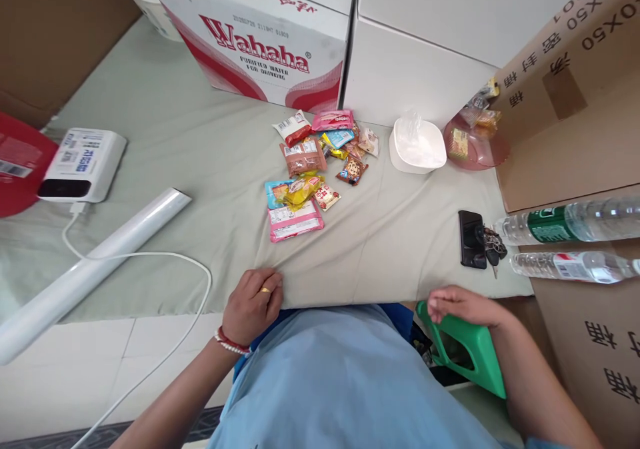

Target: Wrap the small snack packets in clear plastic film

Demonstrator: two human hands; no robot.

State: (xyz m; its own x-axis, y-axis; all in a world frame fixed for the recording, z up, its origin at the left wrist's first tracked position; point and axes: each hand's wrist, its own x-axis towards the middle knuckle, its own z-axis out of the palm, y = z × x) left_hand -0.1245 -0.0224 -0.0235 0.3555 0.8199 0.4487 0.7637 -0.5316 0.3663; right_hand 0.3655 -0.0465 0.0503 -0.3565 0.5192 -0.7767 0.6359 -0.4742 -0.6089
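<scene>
Hands: left (pixel 253 302) flat on cloth (pixel 200 142), right (pixel 463 302) curled on green stool (pixel 475 349) (white bowl (pixel 417 146) bag-lined).

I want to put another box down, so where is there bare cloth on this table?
Bare cloth lies between the snack packets and the white device, and in front of the packets toward the left hand. The right side is crowded: white bowl, pink plate, phone with keys, bottles.

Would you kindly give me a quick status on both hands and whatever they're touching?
Left hand flat on the cloth edge, holding nothing. Right hand resting on the green stool. Snack packets lie apart, mid-table.
</scene>
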